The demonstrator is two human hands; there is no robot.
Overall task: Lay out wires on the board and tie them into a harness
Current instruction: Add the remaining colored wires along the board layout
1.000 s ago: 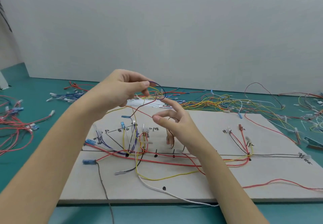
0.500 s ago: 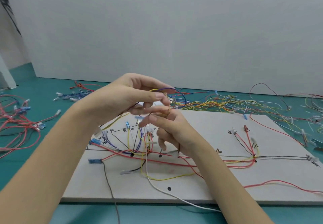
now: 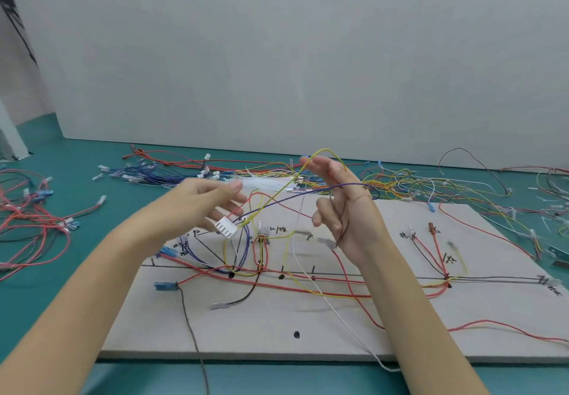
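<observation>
A grey board [image 3: 246, 339] lies flat with red, yellow, black and white wires [image 3: 308, 286] routed along its drawn lines. Above its far-left part my left hand [image 3: 209, 200] pinches a white connector [image 3: 226, 227] at the fingertips. Yellow, blue and red wires [image 3: 277, 199] run from that connector up to my right hand [image 3: 345, 213]. My right hand is raised with the palm facing left, fingers spread. The yellow wire loops over its fingers, the blue one crosses the palm, and a brown wire hangs down the palm.
A bunch of white cable ties [image 3: 261, 183] lies behind the board. Loose wire piles cover the green table: red ones at left [image 3: 30, 219], blue ones at back [image 3: 147, 174], yellow and mixed ones at right [image 3: 431, 185]. Two blue connectors [image 3: 164, 286] sit on the board's left.
My hands were pressed together working the wires; they have now pulled apart, the right hand rising and opening out, and the white connector has come into view under my left fingers.
</observation>
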